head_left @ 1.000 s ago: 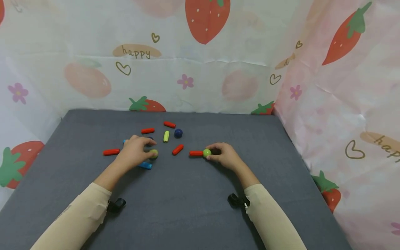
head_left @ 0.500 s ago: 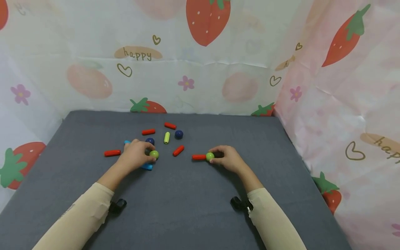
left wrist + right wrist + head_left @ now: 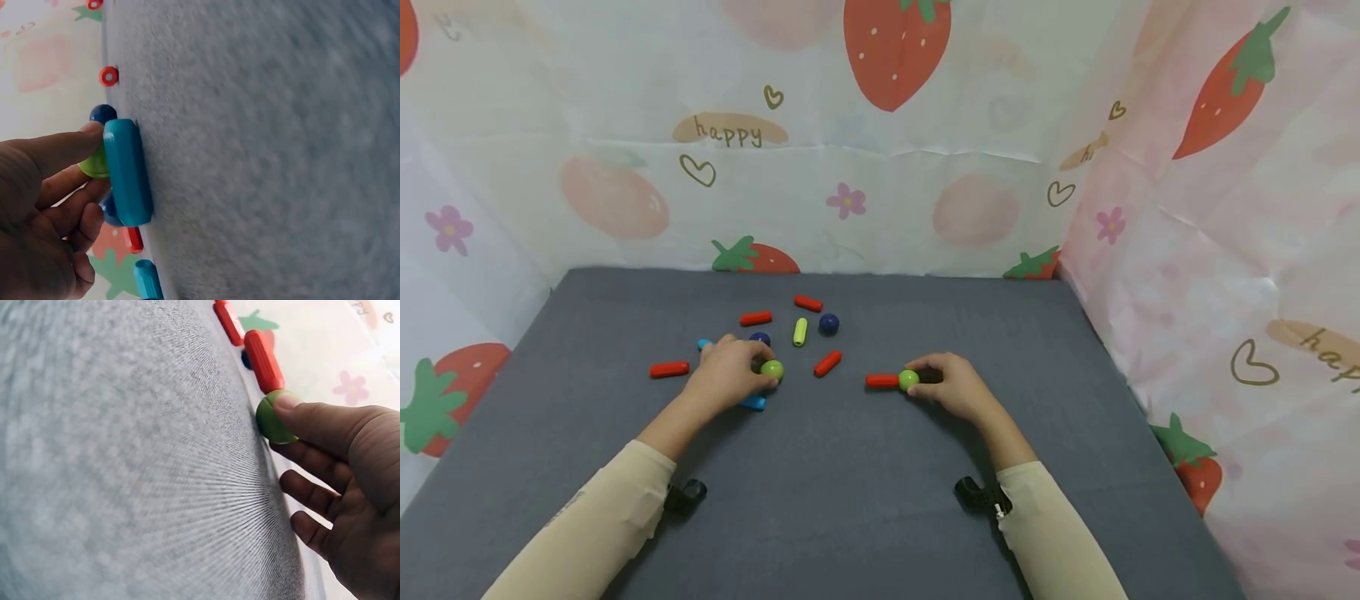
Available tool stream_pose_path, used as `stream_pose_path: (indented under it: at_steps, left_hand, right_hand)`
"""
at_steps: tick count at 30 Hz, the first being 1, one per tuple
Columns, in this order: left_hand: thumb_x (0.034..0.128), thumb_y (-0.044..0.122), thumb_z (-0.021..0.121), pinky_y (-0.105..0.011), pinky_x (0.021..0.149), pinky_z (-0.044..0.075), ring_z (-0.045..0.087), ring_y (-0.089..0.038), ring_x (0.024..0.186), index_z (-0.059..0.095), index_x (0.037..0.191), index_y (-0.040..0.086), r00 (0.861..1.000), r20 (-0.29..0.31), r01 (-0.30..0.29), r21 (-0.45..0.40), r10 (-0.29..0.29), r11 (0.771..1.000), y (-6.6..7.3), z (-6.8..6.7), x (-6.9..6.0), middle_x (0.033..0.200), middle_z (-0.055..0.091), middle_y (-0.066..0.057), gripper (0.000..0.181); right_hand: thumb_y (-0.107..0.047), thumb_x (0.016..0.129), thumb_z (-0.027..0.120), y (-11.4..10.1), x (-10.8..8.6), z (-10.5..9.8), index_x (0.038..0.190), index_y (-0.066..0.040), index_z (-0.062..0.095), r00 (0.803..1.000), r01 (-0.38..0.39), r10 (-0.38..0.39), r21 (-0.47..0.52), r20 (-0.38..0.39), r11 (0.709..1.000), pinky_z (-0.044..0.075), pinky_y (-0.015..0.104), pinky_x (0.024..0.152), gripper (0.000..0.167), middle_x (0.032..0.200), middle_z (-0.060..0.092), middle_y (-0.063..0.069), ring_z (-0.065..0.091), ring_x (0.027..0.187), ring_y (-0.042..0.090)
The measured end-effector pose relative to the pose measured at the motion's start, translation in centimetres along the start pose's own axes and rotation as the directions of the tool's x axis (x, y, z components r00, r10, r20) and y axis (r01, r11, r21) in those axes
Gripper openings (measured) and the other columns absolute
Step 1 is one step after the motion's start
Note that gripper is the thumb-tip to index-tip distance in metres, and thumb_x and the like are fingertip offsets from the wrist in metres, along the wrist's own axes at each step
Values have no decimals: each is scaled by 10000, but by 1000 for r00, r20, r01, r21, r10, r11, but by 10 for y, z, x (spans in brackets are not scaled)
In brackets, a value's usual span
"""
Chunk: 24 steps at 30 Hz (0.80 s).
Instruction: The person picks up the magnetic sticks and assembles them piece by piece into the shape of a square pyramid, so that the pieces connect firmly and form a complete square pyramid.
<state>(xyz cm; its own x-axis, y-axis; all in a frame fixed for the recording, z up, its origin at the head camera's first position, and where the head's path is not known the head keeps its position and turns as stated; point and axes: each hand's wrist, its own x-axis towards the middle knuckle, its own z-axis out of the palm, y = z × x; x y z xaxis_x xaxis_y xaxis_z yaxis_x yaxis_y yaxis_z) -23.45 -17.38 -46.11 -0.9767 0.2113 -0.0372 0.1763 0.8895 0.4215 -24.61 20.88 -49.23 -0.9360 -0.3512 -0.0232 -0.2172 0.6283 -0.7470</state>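
Strawberry-printed cloth (image 3: 891, 58) hangs behind and beside a dark grey surface (image 3: 842, 500). Near its middle, the right hand (image 3: 953, 388) pinches a green ball (image 3: 908, 380) between thumb and fingers, and a red stick (image 3: 882, 381) sits end-on against that ball. Well apart from it, the left hand (image 3: 724, 375) pinches another green ball (image 3: 773, 369), with no stick visibly fixed to it; a bright blue stick (image 3: 753, 403) lies just beside, and a second blue stick (image 3: 703, 343) shows past the knuckles.

One joint looks made, the ball and stick at the right hand, though how firmly they fit I cannot tell. Much seems left: four more red sticks (image 3: 827, 363), a yellow stick (image 3: 801, 332), a navy ball (image 3: 829, 324) and its twin, the second navy ball (image 3: 761, 338) near the left fingers, appear loose, as do both blue sticks.
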Motion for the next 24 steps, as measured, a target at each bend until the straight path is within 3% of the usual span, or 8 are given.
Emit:
stream_pose_path:
  at_steps: [5,10,15,21,24]
  left_hand:
    - [884,295,824,-464,868,347,505,-270,1023,744,1190,110,999,-30,-39,-56,37,998,9,1,-2,1129,742,-75,366]
    - [880,283,831,-496,951,349,505,-259,1040,738,1217,127,996,-53,-81,-133,75,988,24,4,-4,1161,743,-77,383]
    - [881,289,831,-533,1034,344,528,-262,1058,736,1218,158,995,-39,-97,-197,91,976,35,13,-2,1179,737,-58,375]
    - [883,298,829,-473,907,496,544,-255,1076,732,1241,178,997,12,-70,-258,75,964,48,27,3,1182,676,-47,390]
    - [868,276,844,-493,969,467,546,-261,1082,735,1239,158,996,8,-80,-266,85,961,55,33,5,1180,694,-49,405]
  right_hand:
    - [-245,877,830,-1,-1,1,1238,-198,742,1000,0,0,-17,-3,1000,497,464,997,374,1235,695,11,627,1163,225]
    - [-237,878,828,-2,-2,2,1241,-192,741,1000,-1,1,-29,-3,1000,488,475,1019,376,1250,690,20,620,1188,236]
    - [-239,876,831,-2,-3,1,1235,-192,743,1000,7,-7,-37,-7,999,486,476,1020,373,1240,692,16,615,1187,237]
    - [-245,873,833,-1,-2,2,1235,-189,746,1000,21,-22,-51,-12,998,481,477,1030,377,1236,698,15,619,1188,237]
    - [-244,870,835,-1,-3,3,1233,-187,747,1000,25,-26,-58,-15,998,478,481,1036,377,1237,701,17,620,1193,243]
